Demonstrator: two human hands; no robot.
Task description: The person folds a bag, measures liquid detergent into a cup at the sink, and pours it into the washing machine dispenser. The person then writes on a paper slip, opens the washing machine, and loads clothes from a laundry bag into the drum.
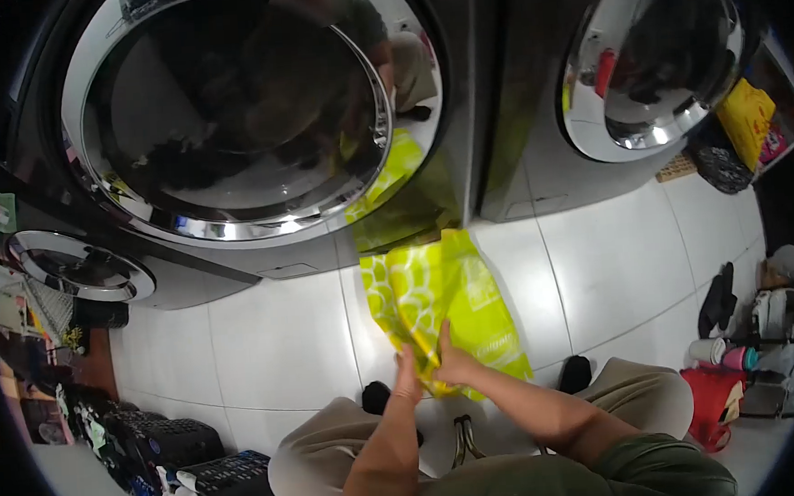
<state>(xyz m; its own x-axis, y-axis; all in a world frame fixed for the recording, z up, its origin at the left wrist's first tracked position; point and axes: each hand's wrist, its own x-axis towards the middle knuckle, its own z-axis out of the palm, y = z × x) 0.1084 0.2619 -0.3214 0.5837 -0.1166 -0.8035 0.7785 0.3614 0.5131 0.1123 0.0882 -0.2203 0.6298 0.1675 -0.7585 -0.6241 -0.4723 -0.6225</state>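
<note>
A bright yellow-green plastic bag [477, 298] with white scalloped lines and pale lettering is spread over the white floor tiles in front of me. It is creased, and its near end is bunched between my hands. My left hand [407, 379] grips the left near edge, its fingers partly hidden at the bag. Just beside it, my right hand [457, 364] is closed on the folded near part, thumb lying along the plastic. The bag's far end reaches the base of the large front-loading machine [298, 257].
A second front-loader [538, 171] stands to the right, and a smaller round door [80, 267] is at left. Black laundry baskets [239, 489] with clothes sit at lower left. Dark slippers [717, 301], a red bag [711, 401] and a yellow bag [746, 122] are at right.
</note>
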